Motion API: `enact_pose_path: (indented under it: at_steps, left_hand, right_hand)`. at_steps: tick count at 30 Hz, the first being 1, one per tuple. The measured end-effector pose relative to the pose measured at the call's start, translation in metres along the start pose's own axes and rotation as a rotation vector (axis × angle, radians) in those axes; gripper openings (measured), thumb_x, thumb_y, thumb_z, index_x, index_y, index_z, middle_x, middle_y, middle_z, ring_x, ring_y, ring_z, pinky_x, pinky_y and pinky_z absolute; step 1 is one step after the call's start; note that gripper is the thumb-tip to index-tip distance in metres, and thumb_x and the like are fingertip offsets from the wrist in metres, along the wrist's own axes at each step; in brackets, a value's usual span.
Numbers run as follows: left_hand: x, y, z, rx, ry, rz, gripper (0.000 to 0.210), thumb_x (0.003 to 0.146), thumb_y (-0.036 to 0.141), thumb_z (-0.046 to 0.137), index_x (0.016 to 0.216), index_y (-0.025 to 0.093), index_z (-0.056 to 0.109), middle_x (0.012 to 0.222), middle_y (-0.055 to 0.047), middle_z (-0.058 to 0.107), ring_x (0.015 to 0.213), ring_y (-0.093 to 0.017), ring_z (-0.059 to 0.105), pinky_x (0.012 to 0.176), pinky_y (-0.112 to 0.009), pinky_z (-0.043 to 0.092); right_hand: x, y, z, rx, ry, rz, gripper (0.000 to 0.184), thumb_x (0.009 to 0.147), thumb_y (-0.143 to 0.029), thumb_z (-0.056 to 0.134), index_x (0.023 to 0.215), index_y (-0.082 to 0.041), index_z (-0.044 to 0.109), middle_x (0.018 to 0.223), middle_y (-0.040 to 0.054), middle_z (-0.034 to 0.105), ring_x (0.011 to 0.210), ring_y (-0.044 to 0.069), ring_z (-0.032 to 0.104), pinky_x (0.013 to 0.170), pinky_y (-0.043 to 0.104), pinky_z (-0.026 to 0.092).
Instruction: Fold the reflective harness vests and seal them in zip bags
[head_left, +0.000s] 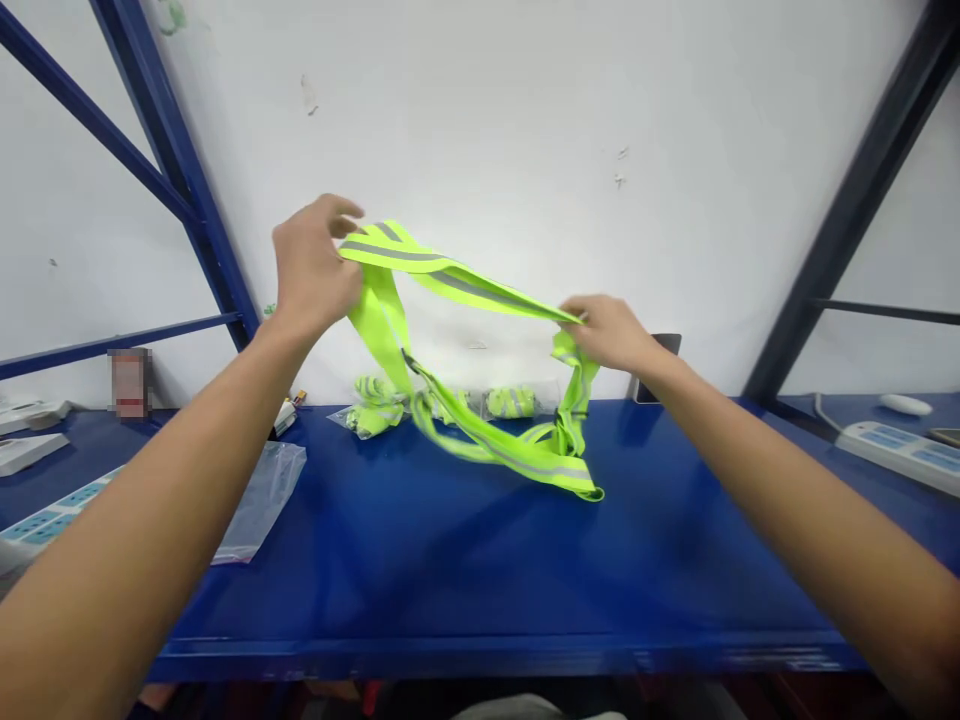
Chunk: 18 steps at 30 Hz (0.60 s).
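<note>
Raised above the table, a neon yellow-green reflective vest [465,284] made of straps with grey stripes hangs between my two hands. My left hand [315,262] is closed on its upper left straps. On the other side, my right hand [607,330] pinches the upper strap's right end, lower than the left. A band stretches fairly straight from hand to hand, while the rest droops in loops with dark buckles over the tabletop. Behind it, along the wall, lie several rolled neon bundles in clear bags [511,402], partly hidden by the hanging straps.
On the blue table [480,570], an empty clear zip bag [262,500] lies beside my left forearm. Power strips [900,450] rest at the right and left sides. A dark flat object [660,365] leans on the wall. Blue rack posts [180,180] rise at both sides.
</note>
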<state>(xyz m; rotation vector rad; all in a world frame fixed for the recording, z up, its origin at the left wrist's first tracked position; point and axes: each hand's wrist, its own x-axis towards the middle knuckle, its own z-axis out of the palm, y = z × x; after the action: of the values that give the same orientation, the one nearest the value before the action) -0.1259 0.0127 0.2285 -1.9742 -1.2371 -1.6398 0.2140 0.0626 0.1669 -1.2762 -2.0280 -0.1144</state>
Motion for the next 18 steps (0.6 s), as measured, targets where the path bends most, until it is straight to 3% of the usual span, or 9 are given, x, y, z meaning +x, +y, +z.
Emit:
enact_pose_path:
  at_steps: [2, 5, 9, 11, 13, 14, 16, 18]
  left_hand:
    - [0.002, -0.014, 0.003, -0.108, 0.108, -0.176, 0.023, 0.086, 0.036, 0.063, 0.100, 0.019, 0.060, 0.095, 0.000, 0.062, 0.104, -0.023, 0.052, 0.096, -0.042, 0.037]
    - [0.006, -0.030, 0.006, -0.365, 0.167, -0.482, 0.018, 0.085, 0.034, 0.061, 0.096, 0.020, 0.055, 0.087, 0.000, 0.061, 0.101, -0.021, 0.055, 0.087, -0.041, 0.043]
    - [0.002, -0.038, 0.011, -0.735, -0.048, -0.773, 0.015, 0.075, 0.024, 0.064, 0.086, 0.023, 0.054, 0.079, -0.004, 0.061, 0.083, -0.021, 0.060, 0.074, -0.041, 0.051]
    - [-0.009, -0.034, 0.018, -0.691, -0.115, -0.820, 0.014, 0.073, 0.024, 0.062, 0.086, 0.023, 0.057, 0.072, -0.005, 0.057, 0.070, -0.020, 0.056, 0.068, -0.040, 0.051]
    - [-0.023, -0.026, 0.026, -0.478, -0.184, -0.779, 0.024, 0.072, 0.026, 0.061, 0.095, 0.020, 0.062, 0.075, -0.005, 0.058, 0.068, -0.019, 0.057, 0.068, -0.038, 0.050]
    - [-0.030, -0.021, 0.029, -0.337, -0.288, -0.721, 0.035, 0.072, 0.030, 0.063, 0.106, 0.020, 0.063, 0.083, -0.007, 0.063, 0.075, -0.022, 0.061, 0.072, -0.039, 0.051]
    - [-0.041, -0.008, 0.032, -0.130, -0.674, -0.543, 0.070, 0.071, 0.040, 0.069, 0.137, 0.022, 0.053, 0.115, -0.014, 0.067, 0.107, -0.032, 0.064, 0.088, -0.043, 0.050]
    - [-0.048, 0.007, 0.033, -0.100, -1.032, -0.323, 0.103, 0.068, 0.050, 0.076, 0.157, 0.028, 0.027, 0.151, -0.017, 0.048, 0.140, -0.038, 0.044, 0.107, -0.047, 0.041]
  right_hand:
    - [-0.003, 0.016, 0.006, -0.091, -0.151, 0.151, 0.017, 0.087, -0.028, 0.055, 0.089, -0.018, 0.069, 0.089, 0.0113, 0.070, 0.080, 0.027, 0.062, 0.068, 0.035, 0.040]
    - [-0.007, 0.031, 0.005, -0.017, -0.212, 0.200, 0.016, 0.085, -0.031, 0.061, 0.085, -0.019, 0.070, 0.086, 0.0102, 0.070, 0.076, 0.024, 0.060, 0.066, 0.034, 0.040]
    - [-0.007, 0.028, -0.013, 0.664, -0.131, 0.225, 0.016, 0.079, -0.030, 0.065, 0.088, -0.018, 0.070, 0.087, 0.0085, 0.070, 0.072, 0.020, 0.060, 0.063, 0.032, 0.045]
    - [-0.004, 0.019, -0.020, 0.979, -0.089, 0.244, 0.014, 0.078, -0.029, 0.064, 0.086, -0.018, 0.068, 0.086, 0.0086, 0.069, 0.070, 0.019, 0.061, 0.062, 0.031, 0.047]
    - [-0.001, 0.006, -0.021, 1.124, -0.073, 0.269, 0.010, 0.078, -0.028, 0.060, 0.076, -0.019, 0.062, 0.076, 0.0073, 0.064, 0.063, 0.017, 0.057, 0.056, 0.030, 0.045]
    - [0.000, -0.001, -0.019, 1.133, -0.067, 0.282, 0.010, 0.079, -0.027, 0.057, 0.073, -0.019, 0.058, 0.070, 0.0060, 0.060, 0.058, 0.016, 0.054, 0.053, 0.029, 0.043]
    - [0.000, -0.016, -0.012, 1.056, -0.076, 0.264, 0.010, 0.079, -0.024, 0.052, 0.070, -0.020, 0.052, 0.064, 0.0033, 0.052, 0.053, 0.015, 0.047, 0.048, 0.027, 0.037]
    - [-0.001, -0.030, -0.003, 0.879, -0.080, 0.197, 0.009, 0.080, -0.021, 0.048, 0.071, -0.021, 0.048, 0.066, 0.0020, 0.049, 0.056, 0.015, 0.045, 0.050, 0.026, 0.034]
